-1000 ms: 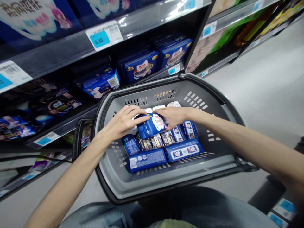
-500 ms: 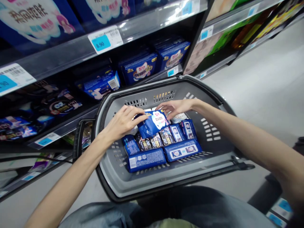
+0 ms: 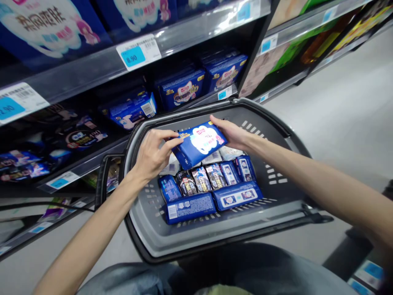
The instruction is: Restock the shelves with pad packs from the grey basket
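Note:
A blue pack of sanitary pads (image 3: pixel 199 143) with a white cloud-shaped print is held over the grey shopping basket (image 3: pixel 172 241), slightly tilted. My left hand (image 3: pixel 155 153) pinches its left end between thumb and fingers. At the right end, my right hand (image 3: pixel 231 134) grips the pack, most of its fingers hidden behind it. Below, dark packs (image 3: pixel 201 179) stand in a row between smaller blue ones. Two long blue packs (image 3: pixel 190 207) lie side by side along the basket's near side. White packs (image 3: pixel 231 153) sit farther back, partly covered by the held pack.
Shelves of blue packs (image 3: pixel 181 90) rise just beyond the basket, with price tags (image 3: pixel 138 52) along their edges. A black basket handle (image 3: pixel 102 180) sticks out at the left. Pale floor (image 3: pixel 346 106) stretches to the right. My legs (image 3: pixel 260 270) are close below the basket.
The held pack has come up and a little toward me, uncovering more white packs beneath. My right hand has shifted from its top to its right end; my left hand keeps the left end.

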The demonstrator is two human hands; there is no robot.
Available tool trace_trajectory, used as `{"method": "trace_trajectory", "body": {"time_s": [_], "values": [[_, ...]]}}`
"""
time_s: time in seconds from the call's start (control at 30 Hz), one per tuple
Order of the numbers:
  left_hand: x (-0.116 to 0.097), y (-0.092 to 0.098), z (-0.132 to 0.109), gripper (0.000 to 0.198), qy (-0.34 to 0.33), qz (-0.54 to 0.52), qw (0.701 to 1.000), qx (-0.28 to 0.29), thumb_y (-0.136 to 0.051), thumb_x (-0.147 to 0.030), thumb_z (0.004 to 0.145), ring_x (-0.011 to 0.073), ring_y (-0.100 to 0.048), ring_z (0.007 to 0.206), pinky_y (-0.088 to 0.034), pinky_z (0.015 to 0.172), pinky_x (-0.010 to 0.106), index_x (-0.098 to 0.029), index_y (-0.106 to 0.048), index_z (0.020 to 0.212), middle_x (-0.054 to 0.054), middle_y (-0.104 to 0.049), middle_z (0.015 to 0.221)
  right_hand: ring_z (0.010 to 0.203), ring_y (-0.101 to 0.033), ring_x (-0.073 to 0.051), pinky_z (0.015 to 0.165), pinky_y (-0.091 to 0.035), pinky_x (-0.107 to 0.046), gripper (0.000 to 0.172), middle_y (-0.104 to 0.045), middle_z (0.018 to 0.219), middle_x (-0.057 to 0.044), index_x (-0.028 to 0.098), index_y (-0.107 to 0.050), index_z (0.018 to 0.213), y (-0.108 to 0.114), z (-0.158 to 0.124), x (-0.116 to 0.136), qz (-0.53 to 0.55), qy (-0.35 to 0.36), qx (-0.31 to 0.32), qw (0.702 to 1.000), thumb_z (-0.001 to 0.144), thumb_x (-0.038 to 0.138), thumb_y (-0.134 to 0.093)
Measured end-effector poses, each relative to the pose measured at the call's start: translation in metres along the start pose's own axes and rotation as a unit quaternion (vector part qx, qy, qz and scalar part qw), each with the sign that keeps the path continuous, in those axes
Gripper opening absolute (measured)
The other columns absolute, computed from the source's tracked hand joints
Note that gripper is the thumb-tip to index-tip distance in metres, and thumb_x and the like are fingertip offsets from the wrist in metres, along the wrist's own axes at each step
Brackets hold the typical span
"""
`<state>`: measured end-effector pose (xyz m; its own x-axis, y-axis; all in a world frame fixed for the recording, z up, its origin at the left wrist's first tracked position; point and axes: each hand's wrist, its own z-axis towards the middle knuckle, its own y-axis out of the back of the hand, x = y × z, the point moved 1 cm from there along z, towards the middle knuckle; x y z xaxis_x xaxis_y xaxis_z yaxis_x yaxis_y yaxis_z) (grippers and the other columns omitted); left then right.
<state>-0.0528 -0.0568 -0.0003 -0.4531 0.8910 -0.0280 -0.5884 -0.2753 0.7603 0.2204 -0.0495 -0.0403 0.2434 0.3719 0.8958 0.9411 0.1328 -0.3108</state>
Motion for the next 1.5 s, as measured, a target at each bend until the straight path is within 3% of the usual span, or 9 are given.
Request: {"method": "trace_trajectory", "body": {"time_s": [0.13,0.23,0.37,0.47,0.6,0.73,1.0,1.2,1.5], "values": [[-0.004,0.0,0.002,0.033,0.048,-0.041,0.998,-0.02,-0.056,-0.018,0.092,0.0228,-0.056,0.113,-0.051,0.089,0.039,-0.027,-0.054,0.124,0.008,-0.059,0.123,0.075,-0.068,-0.021,0.072,-0.061,-0.035,0.036,-0.072,0.078,-0.004,0.023,-0.063,0.084,-0.008,-0.001,-0.005,0.033,0.043,-0.04,0.998,0.084,0.059,-0.07],[-0.002,-0.003,0.002,0.044,0.197,-0.142,0.969,-0.044,-0.061,-0.032,0.092,0.0236,-0.056,0.115,-0.056,0.084,0.036,-0.025,-0.046,0.133,0.011,-0.051,0.135,0.074,-0.067,-0.02,0.069,-0.059,-0.034,0.039,-0.069,0.076,-0.002,0.024,-0.06,0.084,-0.013,-0.004,-0.003,0.027,0.096,-0.089,0.991,0.08,0.061,-0.073],[0.006,-0.009,0.002,0.047,0.4,-0.369,0.839,0.008,-0.053,-0.053,0.094,0.0209,-0.064,0.1,-0.06,0.07,0.03,-0.022,-0.047,0.13,0.011,-0.058,0.126,0.072,-0.063,-0.018,0.064,-0.056,-0.032,0.049,-0.063,0.077,0.0,0.024,-0.056,0.085,-0.016,-0.006,-0.001,0.002,0.151,-0.148,0.977,0.072,0.067,-0.076],[0.006,-0.01,0.002,0.06,0.478,-0.49,0.724,0.084,-0.042,-0.066,0.094,0.0249,-0.067,0.096,-0.062,0.062,0.035,-0.02,-0.05,0.131,0.015,-0.061,0.123,0.071,-0.06,-0.016,0.059,-0.053,-0.029,0.052,-0.06,0.077,0.002,0.025,-0.055,0.087,-0.016,-0.005,-0.004,-0.014,0.175,-0.184,0.967,0.068,0.068,-0.078],[-0.002,-0.006,0.003,0.087,0.515,-0.504,0.671,0.173,-0.061,-0.062,0.088,0.03,-0.067,0.105,-0.064,0.067,0.039,-0.024,-0.021,0.155,0.019,-0.056,0.135,0.068,-0.058,-0.016,0.054,-0.049,-0.028,0.054,-0.06,0.077,0.002,0.026,-0.052,0.089,-0.016,-0.004,-0.007,-0.024,0.199,-0.227,0.953,0.066,0.068,-0.078],[-0.01,-0.005,0.002,0.107,0.498,-0.479,0.671,0.269,-0.075,-0.046,0.082,0.0317,-0.068,0.105,-0.064,0.071,0.038,-0.023,-0.005,0.16,0.021,-0.058,0.132,0.065,-0.057,-0.015,0.052,-0.048,-0.027,0.058,-0.059,0.075,0.003,0.027,-0.051,0.092,-0.018,-0.006,-0.008,0.0,0.21,-0.251,0.945,0.063,0.068,-0.081],[-0.007,-0.004,0.004,0.091,0.467,-0.441,0.728,0.239,-0.068,-0.044,0.087,0.0269,-0.068,0.1,-0.061,0.075,0.04,-0.015,-0.017,0.157,0.019,-0.06,0.127,0.072,-0.059,-0.017,0.062,-0.049,-0.031,0.054,-0.058,0.08,0.002,0.028,-0.051,0.098,-0.013,-0.005,-0.017,-0.073,0.243,-0.277,0.927,0.078,0.076,-0.063],[0.0,-0.005,0.0,0.095,0.449,-0.409,0.758,0.239,-0.076,-0.042,0.08,0.0296,-0.061,0.115,-0.053,0.096,0.046,-0.015,-0.025,0.154,0.018,-0.06,0.131,0.081,-0.059,-0.021,0.077,-0.049,-0.038,0.056,-0.06,0.083,0.0,0.03,-0.053,0.114,-0.013,-0.011,-0.017,-0.195,0.296,-0.284,0.891,0.087,0.078,-0.048],[0.002,-0.004,-0.001,0.094,0.434,-0.402,0.773,0.231,-0.079,-0.042,0.075,0.0329,-0.061,0.118,-0.047,0.103,0.054,-0.017,-0.031,0.153,0.016,-0.065,0.123,0.086,-0.057,-0.024,0.077,-0.049,-0.038,0.061,-0.06,0.086,-0.002,0.032,-0.054,0.115,-0.022,-0.02,-0.011,-0.183,0.275,-0.27,0.904,0.082,0.082,-0.048]]}}
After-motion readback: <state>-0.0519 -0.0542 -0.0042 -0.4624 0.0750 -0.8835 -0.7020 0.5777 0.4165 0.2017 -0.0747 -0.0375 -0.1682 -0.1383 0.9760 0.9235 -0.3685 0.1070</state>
